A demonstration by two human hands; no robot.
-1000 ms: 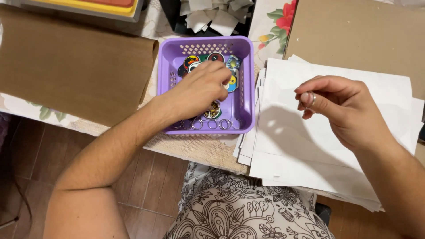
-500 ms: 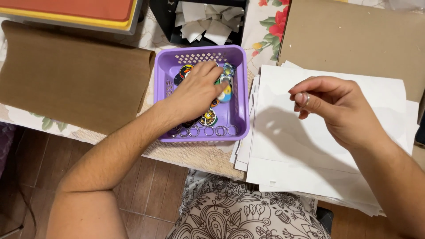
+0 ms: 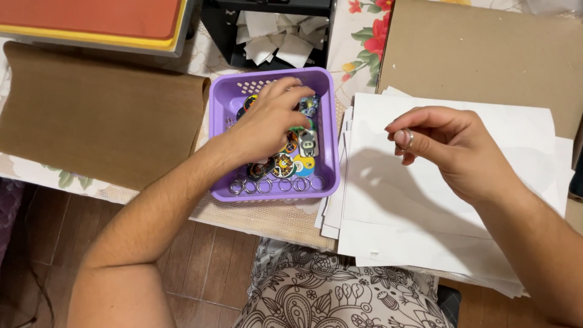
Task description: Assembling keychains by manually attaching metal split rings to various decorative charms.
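My left hand [image 3: 270,121] reaches down into a purple plastic basket [image 3: 220,103], fingers curled among several round colourful printed discs [image 3: 291,163]; whether it grips one I cannot tell. A row of small metal rings [image 3: 273,184] lies along the basket's near wall. My right hand [image 3: 446,146] hovers above a stack of white paper sheets [image 3: 522,140], pinching a small metal ring [image 3: 408,140] between thumb and forefinger.
A brown sheet [image 3: 91,115] lies left of the basket. A cardboard panel [image 3: 480,54] sits behind the papers. A black box of white paper scraps [image 3: 273,33] and a red-and-yellow flat stack [image 3: 91,18] stand at the back. Flowered tablecloth [image 3: 364,36] beneath.
My left hand has stayed in the basket, its fingers shifting among the discs. My right hand keeps its pinch above the papers. The view has moved slightly.
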